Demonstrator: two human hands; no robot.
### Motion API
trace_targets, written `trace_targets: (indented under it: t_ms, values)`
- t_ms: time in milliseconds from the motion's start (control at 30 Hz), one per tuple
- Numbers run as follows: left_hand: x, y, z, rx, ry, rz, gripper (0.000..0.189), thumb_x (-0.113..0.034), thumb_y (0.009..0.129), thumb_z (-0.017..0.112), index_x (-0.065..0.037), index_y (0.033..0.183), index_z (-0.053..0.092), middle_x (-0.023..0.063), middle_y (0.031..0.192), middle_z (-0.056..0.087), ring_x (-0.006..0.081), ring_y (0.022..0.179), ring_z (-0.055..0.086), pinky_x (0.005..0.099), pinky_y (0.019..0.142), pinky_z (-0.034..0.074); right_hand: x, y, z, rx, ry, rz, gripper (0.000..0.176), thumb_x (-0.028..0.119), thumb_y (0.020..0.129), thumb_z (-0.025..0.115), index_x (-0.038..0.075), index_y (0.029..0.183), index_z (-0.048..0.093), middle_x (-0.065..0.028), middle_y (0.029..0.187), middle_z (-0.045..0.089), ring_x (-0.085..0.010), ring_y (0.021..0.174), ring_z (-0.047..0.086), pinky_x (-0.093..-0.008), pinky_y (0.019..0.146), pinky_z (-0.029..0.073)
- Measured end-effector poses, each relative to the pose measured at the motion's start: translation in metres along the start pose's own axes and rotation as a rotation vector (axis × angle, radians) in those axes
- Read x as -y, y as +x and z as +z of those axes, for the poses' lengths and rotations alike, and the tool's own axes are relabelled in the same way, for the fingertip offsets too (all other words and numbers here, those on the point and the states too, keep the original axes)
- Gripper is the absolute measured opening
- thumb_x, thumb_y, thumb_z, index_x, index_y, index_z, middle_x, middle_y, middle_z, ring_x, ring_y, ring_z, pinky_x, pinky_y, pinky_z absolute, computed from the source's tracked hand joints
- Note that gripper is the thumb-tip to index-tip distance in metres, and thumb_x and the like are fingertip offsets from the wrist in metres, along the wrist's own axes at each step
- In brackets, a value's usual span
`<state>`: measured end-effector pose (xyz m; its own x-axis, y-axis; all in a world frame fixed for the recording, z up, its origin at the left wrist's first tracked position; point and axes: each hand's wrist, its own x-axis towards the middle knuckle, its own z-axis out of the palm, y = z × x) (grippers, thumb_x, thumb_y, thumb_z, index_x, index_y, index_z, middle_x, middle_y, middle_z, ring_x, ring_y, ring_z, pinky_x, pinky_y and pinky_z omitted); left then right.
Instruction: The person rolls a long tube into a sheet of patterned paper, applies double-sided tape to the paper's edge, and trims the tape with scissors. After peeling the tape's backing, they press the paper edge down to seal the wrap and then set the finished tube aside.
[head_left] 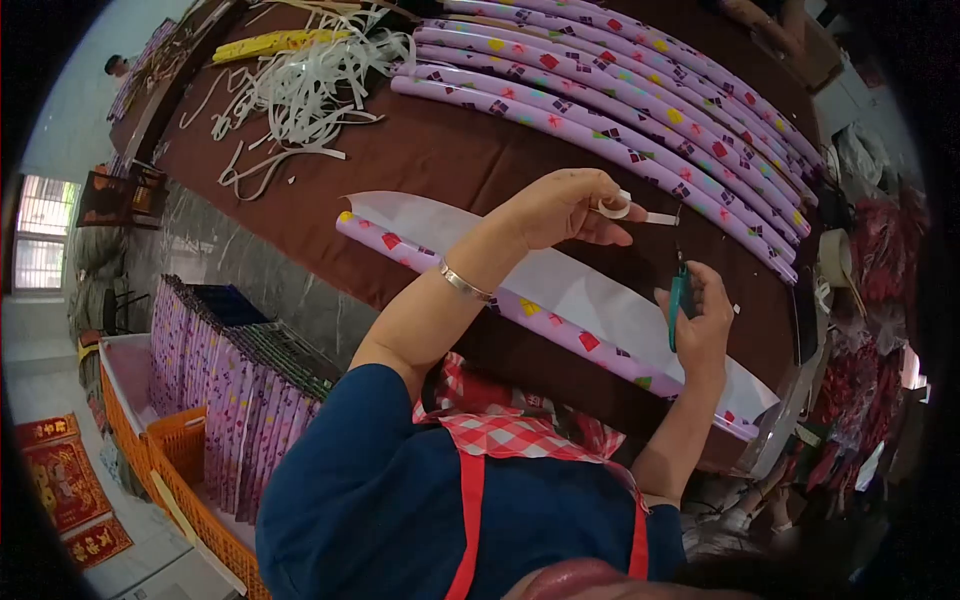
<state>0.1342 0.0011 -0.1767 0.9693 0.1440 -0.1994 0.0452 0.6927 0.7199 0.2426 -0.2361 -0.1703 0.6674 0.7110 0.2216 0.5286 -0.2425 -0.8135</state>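
Note:
My left hand (572, 208), with a silver bracelet on its wrist, pinches a small roll of white tape (615, 207). A short strip of the tape sticks out to the right. My right hand (703, 315) is closed round teal-handled scissors (682, 300), whose dark blades point up toward the strip's free end. Below both hands lies a partly rolled sheet of patterned paper (590, 343), purple with red and yellow motifs. Its loose white underside (575, 285) spreads behind the rolled edge, and my left forearm crosses over it.
Several finished purple rolls (600, 130) lie along the back of the brown-covered table (440, 150). A tangle of white strips (300, 90) and a yellow roll (275, 45) lie at the back left. An orange crate (180, 440) with many purple rolls stands at left. Another person's arm (780, 30) shows top right.

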Motion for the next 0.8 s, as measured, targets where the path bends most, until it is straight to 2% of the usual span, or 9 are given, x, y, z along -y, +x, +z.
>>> trace_targets:
  t_ms: [100,233,300,367,467,500,633,667,800]
  values:
    - [0.004,0.003,-0.006,0.116,0.015,0.069,0.019,-0.028,0.094,0.057,-0.009,0.088,0.058,0.0198,0.113,0.066,0.0295,0.084,0.071,0.0407,0.085,0.055,-0.007,-0.001,0.005,-0.061,-0.025,-0.009,0.046,0.012,0.073,0.083,0.001,0.11,0.058,-0.011,0.087,0.059,-0.0191,0.072,0.057,-0.0318,0.067,0.048]
    - [-0.001,0.0,-0.008,0.041,-0.089,0.138,0.018,-0.021,0.093,0.055,-0.008,0.079,0.054,0.0155,0.109,0.068,0.0302,0.082,0.068,0.0434,0.079,0.054,-0.007,0.0,0.002,-0.11,0.001,-0.006,0.046,0.016,0.074,0.083,0.001,0.109,0.058,-0.0124,0.088,0.061,-0.0233,0.075,0.059,-0.0348,0.069,0.05]
    - [-0.003,0.001,-0.013,0.106,-0.095,0.163,0.016,-0.022,0.092,0.059,-0.008,0.085,0.056,0.0166,0.109,0.066,0.0283,0.084,0.068,0.0409,0.085,0.054,-0.008,0.001,-0.003,-0.11,-0.045,0.006,0.046,0.017,0.074,0.082,0.001,0.109,0.058,-0.0129,0.089,0.061,-0.0232,0.076,0.059,-0.0349,0.068,0.05]
    - [-0.005,0.001,-0.012,0.094,-0.093,0.196,0.017,-0.023,0.094,0.059,-0.008,0.086,0.056,0.0159,0.11,0.066,0.0277,0.087,0.068,0.0397,0.082,0.054,-0.008,0.001,-0.005,-0.124,-0.109,-0.078,0.046,0.009,0.075,0.082,0.001,0.113,0.058,-0.0068,0.087,0.061,-0.0117,0.075,0.057,-0.0286,0.066,0.049]
    - [-0.014,-0.003,-0.013,0.008,-0.113,0.239,0.016,-0.022,0.096,0.058,-0.008,0.089,0.058,0.0138,0.11,0.066,0.0254,0.088,0.068,0.0366,0.078,0.054,-0.011,-0.001,-0.006,-0.126,-0.052,-0.05,0.045,0.013,0.075,0.082,0.001,0.111,0.058,-0.0098,0.088,0.061,-0.0176,0.074,0.058,-0.0316,0.067,0.05]
    - [-0.019,-0.002,-0.02,-0.066,-0.042,0.306,0.014,-0.021,0.096,0.059,-0.008,0.09,0.059,0.0121,0.109,0.067,0.0229,0.088,0.068,0.034,0.076,0.054,-0.012,0.0,-0.004,-0.106,-0.007,-0.007,0.046,0.017,0.075,0.082,0.0,0.11,0.058,-0.014,0.09,0.061,-0.024,0.074,0.059,-0.0346,0.068,0.05]
    - [-0.05,-0.024,-0.054,-0.371,0.329,0.455,0.014,-0.021,0.092,0.068,-0.009,0.096,0.062,0.0014,0.095,0.067,0.012,0.086,0.068,0.0237,0.071,0.051,-0.02,-0.001,0.001,-0.122,-0.003,0.019,0.044,0.013,0.075,0.082,0.001,0.111,0.059,-0.0116,0.091,0.063,-0.0196,0.077,0.061,-0.0317,0.071,0.05]
    - [-0.059,-0.033,-0.061,-0.583,0.563,0.48,0.017,-0.019,0.091,0.069,-0.007,0.1,0.063,-0.0001,0.092,0.066,0.0093,0.085,0.065,0.0225,0.071,0.05,-0.017,-0.001,0.0,-0.131,-0.019,0.005,0.044,0.013,0.075,0.082,0.001,0.111,0.059,-0.0112,0.091,0.063,-0.019,0.077,0.061,-0.0316,0.071,0.05]
    - [-0.087,-0.059,-0.14,-0.83,0.959,0.747,0.024,-0.018,0.088,0.072,-0.002,0.103,0.064,0.0018,0.091,0.065,0.0075,0.081,0.057,0.0231,0.073,0.047,-0.02,-0.001,0.0,-0.113,0.013,0.002,0.044,0.016,0.076,0.082,0.001,0.111,0.059,-0.0117,0.092,0.063,-0.0208,0.077,0.061,-0.033,0.071,0.05]
